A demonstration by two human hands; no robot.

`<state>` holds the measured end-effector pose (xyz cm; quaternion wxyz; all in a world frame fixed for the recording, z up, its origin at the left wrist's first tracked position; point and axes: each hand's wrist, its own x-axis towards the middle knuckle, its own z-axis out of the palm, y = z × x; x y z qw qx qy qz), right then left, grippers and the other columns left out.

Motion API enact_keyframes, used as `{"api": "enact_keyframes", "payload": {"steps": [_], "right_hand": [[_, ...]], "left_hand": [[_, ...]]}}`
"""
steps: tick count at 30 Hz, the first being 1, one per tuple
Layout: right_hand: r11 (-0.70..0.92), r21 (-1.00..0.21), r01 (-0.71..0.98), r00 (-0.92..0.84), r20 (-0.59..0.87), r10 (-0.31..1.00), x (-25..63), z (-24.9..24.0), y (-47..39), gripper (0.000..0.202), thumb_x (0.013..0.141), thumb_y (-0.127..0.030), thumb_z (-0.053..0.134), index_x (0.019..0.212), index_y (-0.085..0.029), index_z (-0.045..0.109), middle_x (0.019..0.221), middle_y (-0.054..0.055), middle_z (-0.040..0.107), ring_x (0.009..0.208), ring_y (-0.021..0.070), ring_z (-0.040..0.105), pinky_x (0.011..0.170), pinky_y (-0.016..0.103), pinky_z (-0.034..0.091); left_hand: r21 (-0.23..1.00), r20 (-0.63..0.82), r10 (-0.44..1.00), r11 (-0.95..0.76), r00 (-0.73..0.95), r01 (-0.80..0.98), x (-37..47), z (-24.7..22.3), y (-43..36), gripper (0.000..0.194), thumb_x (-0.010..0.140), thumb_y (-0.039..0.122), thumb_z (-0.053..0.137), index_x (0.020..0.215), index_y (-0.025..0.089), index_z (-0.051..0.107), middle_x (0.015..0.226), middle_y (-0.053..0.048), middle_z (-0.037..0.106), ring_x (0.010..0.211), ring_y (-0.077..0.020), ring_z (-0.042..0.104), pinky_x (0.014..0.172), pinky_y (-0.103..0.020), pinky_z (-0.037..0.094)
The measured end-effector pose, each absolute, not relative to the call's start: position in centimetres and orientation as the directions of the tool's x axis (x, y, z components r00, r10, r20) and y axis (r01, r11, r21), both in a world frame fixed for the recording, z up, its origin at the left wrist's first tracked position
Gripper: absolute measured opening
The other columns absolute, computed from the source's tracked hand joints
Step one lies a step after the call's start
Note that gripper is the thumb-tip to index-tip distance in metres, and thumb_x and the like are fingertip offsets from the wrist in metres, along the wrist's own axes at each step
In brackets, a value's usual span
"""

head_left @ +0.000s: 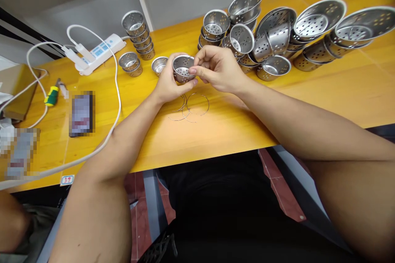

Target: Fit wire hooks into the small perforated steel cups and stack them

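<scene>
On my head camera, a small round silver cup of perforated metal (184, 70) sits in the upper middle of the frame, its mouth facing up and tipped towards me along its short axis. My left hand (169, 80) is wrapped firmly around its left side; my right hand (217, 69) comes in from the right, thumb and forefinger drawn together at the rim, though I can't tell whether they pinch anything. Thin curved silver wires (209, 102) lie below the cup, nearer my left thumb, on the yellow wooden table (173, 148).
</scene>
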<state>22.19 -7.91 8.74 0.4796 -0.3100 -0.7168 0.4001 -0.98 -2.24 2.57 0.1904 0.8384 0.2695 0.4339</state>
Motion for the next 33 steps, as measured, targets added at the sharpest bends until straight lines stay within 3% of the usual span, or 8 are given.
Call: {"api": "enact_keyframes", "payload": {"steps": [8,13,17,20,24,33], "right_hand": [[0.475,-0.880,0.014,-0.335,0.444,0.831,21.9,8.8,-7.8,0.074,0.072,-0.095,0.099,0.088,-0.031,0.066,0.069,-0.002,0.059,0.063,0.0206,0.057,0.055,0.041,0.058],[0.486,-0.873,0.036,-0.340,0.446,0.828,21.8,8.8,-7.9,0.073,0.074,-0.097,0.096,0.087,-0.031,0.067,0.072,-0.001,0.062,0.068,0.0226,0.060,0.059,0.042,0.059],[0.573,-0.808,0.136,-0.320,0.511,0.798,22.3,8.6,-8.2,0.071,0.085,-0.097,0.088,0.108,-0.032,0.072,0.094,0.004,0.074,0.072,0.0226,0.062,0.064,0.043,0.061],[0.653,-0.707,0.272,-0.288,0.588,0.756,22.9,8.5,-8.4,0.067,0.097,-0.091,0.080,0.128,-0.032,0.070,0.118,0.008,0.076,0.082,0.0249,0.067,0.076,0.047,0.066],[0.715,-0.564,0.413,-0.356,0.623,0.697,23.5,8.8,-8.5,0.055,0.103,-0.079,0.077,0.131,-0.032,0.074,0.129,0.012,0.073,0.101,0.0329,0.071,0.096,0.057,0.068],[0.743,-0.470,0.476,-0.439,0.606,0.664,23.3,8.7,-9.1,0.050,0.105,-0.071,0.076,0.139,-0.035,0.079,0.151,0.016,0.070,0.142,0.0451,0.066,0.124,0.067,0.058]], "left_hand": [[0.540,0.624,0.601,-0.793,0.500,0.280,-1.3,2.3,-2.1,0.092,0.095,0.088,0.080,0.156,0.027,0.048,0.144,-0.015,0.072,0.136,-0.0368,0.078,0.124,-0.063,0.063],[0.540,0.623,0.608,-0.789,0.492,0.291,-1.2,2.5,-2.5,0.093,0.094,0.089,0.081,0.156,0.028,0.047,0.141,-0.014,0.072,0.131,-0.0355,0.079,0.120,-0.061,0.065],[0.560,0.640,0.611,-0.786,0.466,0.261,-1.0,2.5,-2.4,0.092,0.095,0.090,0.079,0.156,0.030,0.046,0.143,-0.014,0.072,0.130,-0.0329,0.080,0.116,-0.056,0.069],[0.560,0.651,0.631,-0.775,0.423,0.294,-1.2,2.1,-1.8,0.091,0.096,0.087,0.081,0.158,0.031,0.045,0.146,-0.014,0.070,0.136,-0.0331,0.079,0.121,-0.055,0.067],[0.539,0.679,0.612,-0.791,0.405,0.290,-1.8,1.7,-0.9,0.089,0.098,0.083,0.081,0.160,0.030,0.046,0.148,-0.014,0.069,0.138,-0.0337,0.078,0.127,-0.057,0.063],[0.550,0.668,0.634,-0.774,0.390,0.314,-2.1,1.9,-0.9,0.096,0.092,0.087,0.083,0.161,0.032,0.046,0.151,-0.015,0.067,0.138,-0.0360,0.075,0.126,-0.059,0.063]]}}
